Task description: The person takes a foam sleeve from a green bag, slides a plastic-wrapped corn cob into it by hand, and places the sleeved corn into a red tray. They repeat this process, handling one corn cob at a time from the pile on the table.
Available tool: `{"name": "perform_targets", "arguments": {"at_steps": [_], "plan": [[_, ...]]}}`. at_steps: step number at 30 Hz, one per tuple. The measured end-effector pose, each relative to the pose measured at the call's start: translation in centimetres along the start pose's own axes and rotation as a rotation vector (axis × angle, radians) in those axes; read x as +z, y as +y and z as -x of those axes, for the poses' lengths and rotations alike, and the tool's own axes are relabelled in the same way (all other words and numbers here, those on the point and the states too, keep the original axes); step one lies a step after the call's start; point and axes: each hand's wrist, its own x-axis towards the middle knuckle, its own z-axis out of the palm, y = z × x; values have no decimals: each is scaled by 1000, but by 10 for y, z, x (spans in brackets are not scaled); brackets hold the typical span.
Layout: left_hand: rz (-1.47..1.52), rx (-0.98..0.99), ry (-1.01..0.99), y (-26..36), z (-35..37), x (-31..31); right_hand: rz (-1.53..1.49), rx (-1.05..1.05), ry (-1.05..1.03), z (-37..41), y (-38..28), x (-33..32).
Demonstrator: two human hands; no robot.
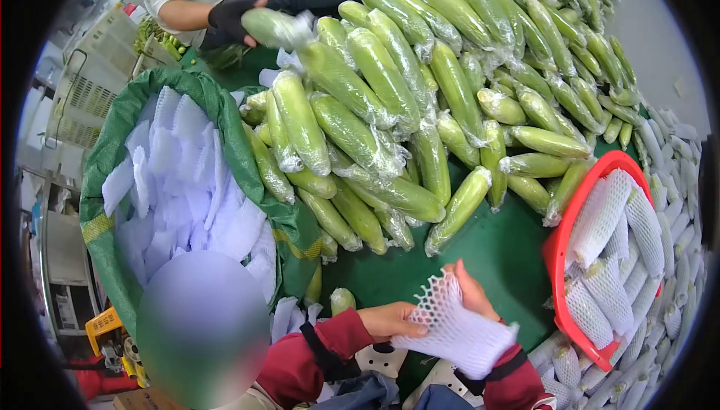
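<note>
A white foam net sleeve (465, 335) is stretched between my hands, its open mesh end facing up and its other end hanging over my right wrist. My left hand (396, 321) pinches its left edge, thumb on top. My right hand (476, 294) grips the sleeve from behind on the far side, partly hidden by the mesh. No gourd shows inside the sleeve. Just beyond my hands lies a green gourd wrapped in clear film (459, 211), at the near edge of a large heap of similar gourds (382, 80).
On the left stands a green woven sack (97, 185) full of foam sleeves (191, 185). A red basket (556, 260) on the right holds sleeved gourds (611, 290), with many more piled beyond it. Across the heap, a person's gloved hand (232, 16) holds a gourd (268, 29).
</note>
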Motion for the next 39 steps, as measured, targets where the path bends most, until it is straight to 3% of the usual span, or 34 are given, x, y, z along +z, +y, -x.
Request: {"name": "perform_targets", "arguments": {"at_steps": [1,3,4,5,6,7,8,9,11,13,14,15,17,18,20,22,25,28,35,38,39], "plan": [[137,179,58,6,1,6,138,27,-10,10,-23,45],[388,458,176,28,-1,2,389,198,-65,-24,18,-58],[278,609,276,35,0,-11,843,198,46,-26,-7,-13],[-28,487,668,43,-6,-17,1269,-144,120,-41,-19,-23],[-282,535,878,49,-13,-22,1669,-516,194,-55,-27,-34],[-532,529,1121,54,-20,-28,1469,-627,203,-71,-35,-30],[-725,725,1186,54,-33,-46,1265,-732,212,-86,-41,-25],[-916,917,1235,52,-40,-57,1320,-729,206,-98,-39,-30],[-911,813,1177,54,-45,-59,1436,-719,198,-117,-31,-45],[-888,731,1126,58,-42,-52,1050,-460,100,-112,-29,-51],[-806,704,1088,53,-36,-43,851,-330,58,-103,-23,-55],[-724,674,1042,50,-26,-28,470,-197,-66,-80,-18,-31],[-607,632,934,27,-15,-22,901,-309,22,-36,-2,-4],[-698,646,923,19,-9,-6,776,-320,81,-21,13,-3],[-580,507,742,-13,-1,8,611,-284,219,10,39,-8],[-16,198,606,-13,8,37,492,-262,282,38,61,-3],[63,81,594,-12,12,60,202,-246,370,61,73,9],[209,109,570,-22,6,57,-36,-214,309,65,64,10],[208,381,743,-30,-26,40,366,-494,523,29,76,-22],[-639,554,926,-26,-40,12,545,-520,564,11,77,-58],[-686,555,971,-23,-46,1,576,-576,569,5,70,-55]]}}
